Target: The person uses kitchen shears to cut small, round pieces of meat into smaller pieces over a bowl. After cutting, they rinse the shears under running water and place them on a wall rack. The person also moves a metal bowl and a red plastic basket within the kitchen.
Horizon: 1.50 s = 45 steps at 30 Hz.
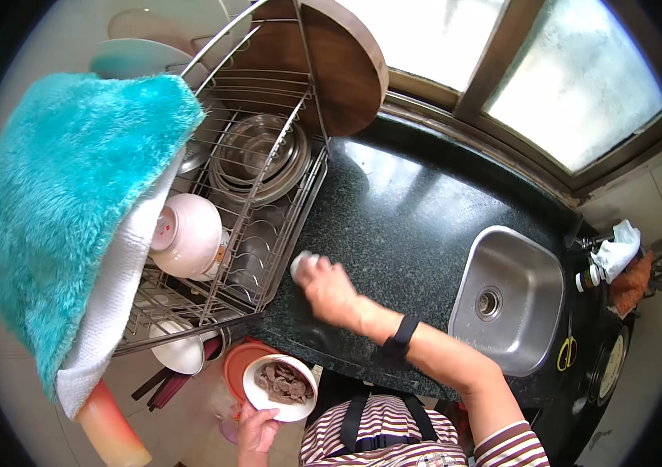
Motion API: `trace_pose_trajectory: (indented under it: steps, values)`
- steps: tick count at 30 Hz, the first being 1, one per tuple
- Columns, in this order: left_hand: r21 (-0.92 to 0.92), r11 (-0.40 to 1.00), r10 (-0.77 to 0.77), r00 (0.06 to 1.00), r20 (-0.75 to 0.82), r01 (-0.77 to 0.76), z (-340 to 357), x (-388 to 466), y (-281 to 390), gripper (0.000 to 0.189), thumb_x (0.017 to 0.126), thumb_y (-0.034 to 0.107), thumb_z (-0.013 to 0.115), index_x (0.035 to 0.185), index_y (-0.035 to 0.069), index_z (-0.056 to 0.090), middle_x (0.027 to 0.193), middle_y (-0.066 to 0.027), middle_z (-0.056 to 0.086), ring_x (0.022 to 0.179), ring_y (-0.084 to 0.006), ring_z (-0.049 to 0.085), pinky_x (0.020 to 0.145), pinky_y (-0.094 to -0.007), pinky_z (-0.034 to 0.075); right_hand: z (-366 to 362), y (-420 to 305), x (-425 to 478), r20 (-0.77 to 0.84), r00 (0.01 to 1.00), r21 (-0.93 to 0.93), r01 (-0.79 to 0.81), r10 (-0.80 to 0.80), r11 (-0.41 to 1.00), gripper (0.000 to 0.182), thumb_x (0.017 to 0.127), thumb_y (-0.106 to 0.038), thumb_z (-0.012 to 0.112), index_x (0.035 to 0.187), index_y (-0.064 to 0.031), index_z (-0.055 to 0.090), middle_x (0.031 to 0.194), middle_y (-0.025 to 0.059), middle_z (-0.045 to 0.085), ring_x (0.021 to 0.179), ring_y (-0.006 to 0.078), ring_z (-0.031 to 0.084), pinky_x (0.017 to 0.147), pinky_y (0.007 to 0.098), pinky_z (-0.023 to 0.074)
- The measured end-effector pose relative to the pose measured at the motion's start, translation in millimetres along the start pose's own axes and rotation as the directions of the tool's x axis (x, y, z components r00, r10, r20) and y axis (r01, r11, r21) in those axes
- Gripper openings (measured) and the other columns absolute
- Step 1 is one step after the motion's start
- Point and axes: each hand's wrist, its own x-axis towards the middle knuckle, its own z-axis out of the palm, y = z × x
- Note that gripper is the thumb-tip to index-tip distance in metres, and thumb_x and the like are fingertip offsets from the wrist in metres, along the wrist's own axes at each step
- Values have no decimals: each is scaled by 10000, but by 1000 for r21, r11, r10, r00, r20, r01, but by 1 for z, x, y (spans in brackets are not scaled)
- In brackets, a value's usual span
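Note:
My left hand (pixel 258 429) grips the rim of a white bowl (pixel 255 397) at the bottom of the view, its thumb over the edge. Dark brown sliced pieces of food (pixel 284 382) lie in the bowl. Over the dark speckled stone countertop (pixel 389 257) my right hand (pixel 331 292), slightly blurred, has its fingers round a small white object (pixel 304 265) beside the wire dish rack (pixel 272 292). What that object is cannot be told. A black band circles the right wrist.
Metal bowls (pixel 258 152) and a pink-white bowl (pixel 191 236) stand in the rack, partly under a turquoise fluffy cloth (pixel 80 175). Behind leans a round wooden board (pixel 342 70). At right are a steel sink (pixel 509 300) and yellow-handled scissors (pixel 566 353). A red container (pixel 237 368) sits below the counter edge.

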Motion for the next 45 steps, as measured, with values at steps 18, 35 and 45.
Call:
trace_pose_trajectory:
  steps: [18,35,45]
  values:
    - [481,864,-330,888,319,148,105,60,-34,668,797,-92,486,1429,24,303,1345,-180,466,1171,-323,531,953,-435,495,-20,11,-334,65,964,544,-251,258,801,252,620,-71,679,872,-76,689,1147,21,566,1059,256,472,820,410,415]
    - [611,754,-591,656,470,241,259,-60,-285,705,678,-108,548,1346,23,365,1245,-186,528,1075,-342,606,744,-479,605,-89,134,-751,-453,41,116,-988,890,105,193,698,-53,615,876,-51,689,1142,65,606,1041,306,530,846,457,435]
    - [747,658,-607,656,448,98,328,-103,-378,580,731,-102,524,1296,-20,420,1202,-201,575,1020,-320,645,766,-433,615,-69,237,-676,-366,135,95,-979,921,181,348,696,-98,673,1030,-14,623,1039,156,606,1015,301,563,856,426,452]
